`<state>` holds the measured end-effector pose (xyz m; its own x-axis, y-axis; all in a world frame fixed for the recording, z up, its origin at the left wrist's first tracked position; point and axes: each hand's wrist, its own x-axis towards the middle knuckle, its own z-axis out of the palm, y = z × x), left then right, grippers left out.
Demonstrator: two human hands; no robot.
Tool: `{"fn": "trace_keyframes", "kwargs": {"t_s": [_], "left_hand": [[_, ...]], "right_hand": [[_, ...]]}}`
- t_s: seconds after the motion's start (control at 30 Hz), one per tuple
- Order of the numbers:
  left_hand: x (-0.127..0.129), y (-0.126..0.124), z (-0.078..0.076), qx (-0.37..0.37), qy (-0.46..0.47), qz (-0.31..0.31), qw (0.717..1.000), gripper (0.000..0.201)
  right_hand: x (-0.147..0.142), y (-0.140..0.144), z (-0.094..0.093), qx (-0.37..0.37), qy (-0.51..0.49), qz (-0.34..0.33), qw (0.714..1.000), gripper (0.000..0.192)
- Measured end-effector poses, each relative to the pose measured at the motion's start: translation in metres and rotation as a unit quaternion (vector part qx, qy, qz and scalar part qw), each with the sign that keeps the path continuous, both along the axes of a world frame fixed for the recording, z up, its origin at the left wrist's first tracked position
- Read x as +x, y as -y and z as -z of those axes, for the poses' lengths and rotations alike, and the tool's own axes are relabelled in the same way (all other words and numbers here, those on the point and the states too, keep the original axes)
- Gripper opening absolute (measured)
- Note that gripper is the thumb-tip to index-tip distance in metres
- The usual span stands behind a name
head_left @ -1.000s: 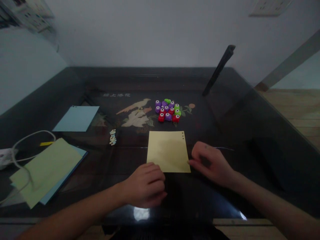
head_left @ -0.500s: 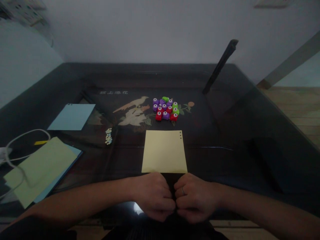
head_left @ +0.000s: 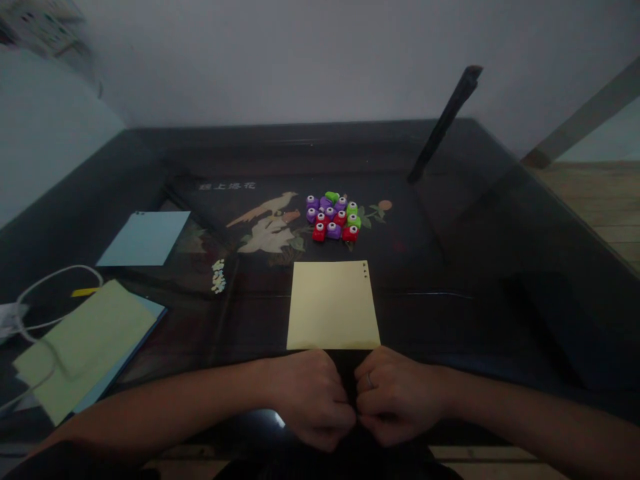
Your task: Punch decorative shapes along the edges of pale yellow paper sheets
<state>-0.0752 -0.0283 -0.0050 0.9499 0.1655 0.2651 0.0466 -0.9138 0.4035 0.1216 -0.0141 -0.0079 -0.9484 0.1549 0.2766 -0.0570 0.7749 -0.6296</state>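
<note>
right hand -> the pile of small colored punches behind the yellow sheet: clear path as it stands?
Probably yes. The right hand is curled beside the left hand at the near edge of the table. Only the flat yellow sheet lies between it and the punches; nothing upright blocks the way.

Single head view, looking forward-down over dark table (head_left: 500, 220), close.
</note>
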Motion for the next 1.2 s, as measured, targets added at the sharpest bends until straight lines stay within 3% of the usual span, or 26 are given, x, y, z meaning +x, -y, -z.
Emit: {"fn": "trace_keyframes", "kwargs": {"t_s": [0.27,1.2], "left_hand": [[-0.0001,-0.0006,0.0007,-0.003,-0.001,-0.005,1.000,0.015],[-0.0017,-0.0013,0.0032,-0.021,-0.003,-0.014,1.000,0.012]], "right_hand": [[0.0009,0.0004,0.0028,0.021,-0.014,0.032,0.999,0.026],[0.0011,-0.0020,-0.0014,0.044,0.011,0.011,0.999,0.025]]}}
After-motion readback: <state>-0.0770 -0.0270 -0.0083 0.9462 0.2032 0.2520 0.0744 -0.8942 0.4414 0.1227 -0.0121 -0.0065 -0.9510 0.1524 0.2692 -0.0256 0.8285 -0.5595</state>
